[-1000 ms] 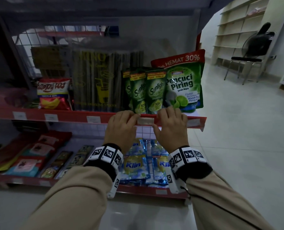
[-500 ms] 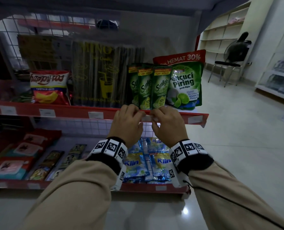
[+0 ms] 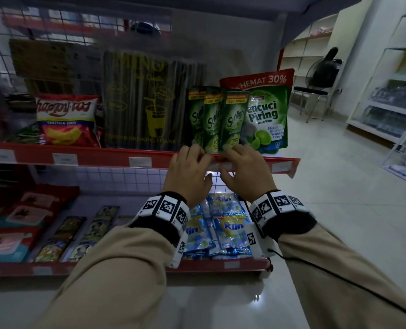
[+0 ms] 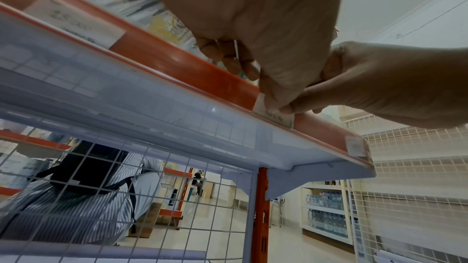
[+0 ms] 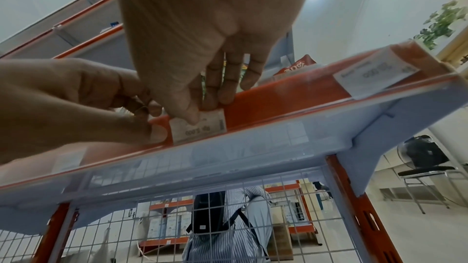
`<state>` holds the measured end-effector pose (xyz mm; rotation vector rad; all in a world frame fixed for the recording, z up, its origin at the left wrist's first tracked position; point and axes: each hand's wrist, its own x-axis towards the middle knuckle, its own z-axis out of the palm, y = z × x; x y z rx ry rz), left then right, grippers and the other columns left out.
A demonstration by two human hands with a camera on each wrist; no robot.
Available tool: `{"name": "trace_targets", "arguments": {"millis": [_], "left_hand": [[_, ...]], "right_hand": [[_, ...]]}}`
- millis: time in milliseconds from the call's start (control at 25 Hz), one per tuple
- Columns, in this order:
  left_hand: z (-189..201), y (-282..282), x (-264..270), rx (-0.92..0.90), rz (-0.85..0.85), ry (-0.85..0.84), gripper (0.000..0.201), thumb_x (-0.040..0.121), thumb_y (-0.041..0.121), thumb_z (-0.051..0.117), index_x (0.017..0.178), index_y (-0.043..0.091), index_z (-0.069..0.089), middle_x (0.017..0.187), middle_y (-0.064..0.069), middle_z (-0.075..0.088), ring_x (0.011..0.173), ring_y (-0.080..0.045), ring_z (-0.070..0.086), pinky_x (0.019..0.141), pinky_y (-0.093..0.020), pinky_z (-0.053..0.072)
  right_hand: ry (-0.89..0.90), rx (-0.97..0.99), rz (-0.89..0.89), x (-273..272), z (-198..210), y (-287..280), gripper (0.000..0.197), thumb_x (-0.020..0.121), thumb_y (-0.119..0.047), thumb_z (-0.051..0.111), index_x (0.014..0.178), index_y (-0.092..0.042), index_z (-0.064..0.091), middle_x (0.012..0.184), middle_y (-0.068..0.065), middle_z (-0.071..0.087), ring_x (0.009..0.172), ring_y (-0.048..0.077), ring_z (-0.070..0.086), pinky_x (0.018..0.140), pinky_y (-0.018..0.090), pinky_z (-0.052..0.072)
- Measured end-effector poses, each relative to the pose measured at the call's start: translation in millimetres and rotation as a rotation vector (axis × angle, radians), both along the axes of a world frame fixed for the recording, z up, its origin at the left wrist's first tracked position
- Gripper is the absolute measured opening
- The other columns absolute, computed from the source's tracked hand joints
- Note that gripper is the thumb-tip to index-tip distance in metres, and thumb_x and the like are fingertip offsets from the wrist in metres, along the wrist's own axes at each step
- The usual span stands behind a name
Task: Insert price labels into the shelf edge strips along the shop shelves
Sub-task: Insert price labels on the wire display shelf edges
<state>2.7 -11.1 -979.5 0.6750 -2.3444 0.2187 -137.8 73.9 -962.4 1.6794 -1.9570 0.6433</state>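
From the head camera I see my left hand [image 3: 189,173] and right hand [image 3: 244,172] side by side at the red shelf edge strip [image 3: 102,156], near the shelf's right end, with the white price label [image 3: 217,166] between them, below the green Sunlight pouches [image 3: 217,119].

From the left wrist, my left fingers [image 4: 274,95] are curled, the thumb pressing the label [image 4: 277,116] against the strip [image 4: 177,61].

From the right wrist, my right thumb and fingers [image 5: 188,116] pinch the label's [image 5: 200,129] top edge; it sits in the strip [image 5: 278,93], and the left thumb touches its left end
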Motion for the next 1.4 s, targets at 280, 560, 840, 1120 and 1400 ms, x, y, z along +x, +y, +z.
{"name": "trace_targets", "arguments": {"millis": [280,560,840,1120,1400], "left_hand": [[4,-2,6,0.076,-0.075,0.048,0.035,0.088,0.026,0.055,0.122,0.016,0.053,0.111,-0.003,0.052,0.102,-0.022,0.046,0.086,-0.035,0.037],[6,-3,6,0.217,-0.149,0.162,0.034,0.092,0.025,0.052,0.125,0.016,0.049,0.105,0.001,0.054,0.098,-0.018,0.046,0.084,-0.033,0.041],[8,-6,0,0.336,-0.177,0.267,0.036,0.097,0.042,0.043,0.118,0.015,0.056,0.102,-0.002,0.057,0.097,-0.02,0.047,0.083,-0.038,0.043],[8,-8,-5,0.332,-0.103,0.229,0.024,0.095,0.034,0.051,0.103,0.013,0.059,0.104,-0.004,0.054,0.1,-0.024,0.045,0.082,-0.04,0.04],[15,-14,1,0.24,-0.109,0.087,0.02,0.094,0.029,0.051,0.106,0.014,0.058,0.109,-0.004,0.053,0.102,-0.024,0.045,0.086,-0.041,0.043]], "right_hand": [[-0.35,-0.013,0.077,-4,16,-8,0.009,0.079,-0.022,0.073,0.085,-0.017,0.068,0.091,0.002,0.056,0.09,0.025,0.057,0.082,0.042,0.05],[-0.389,-0.017,0.079,-4,18,-5,0.011,0.084,-0.017,0.068,0.095,-0.017,0.07,0.088,-0.002,0.071,0.086,0.016,0.062,0.08,0.036,0.052],[-1.021,-0.337,0.277,7,21,-6,0.012,0.086,-0.003,0.066,0.095,-0.01,0.063,0.086,0.008,0.066,0.084,0.019,0.064,0.08,0.031,0.054],[-1.203,-0.311,0.372,19,11,-9,0.031,0.08,0.005,0.068,0.106,-0.006,0.055,0.091,0.014,0.063,0.085,0.022,0.063,0.08,0.036,0.055],[-0.74,-0.226,0.247,2,21,-5,0.008,0.081,-0.006,0.072,0.087,-0.01,0.068,0.084,0.006,0.07,0.08,0.016,0.067,0.074,0.023,0.054]]}}
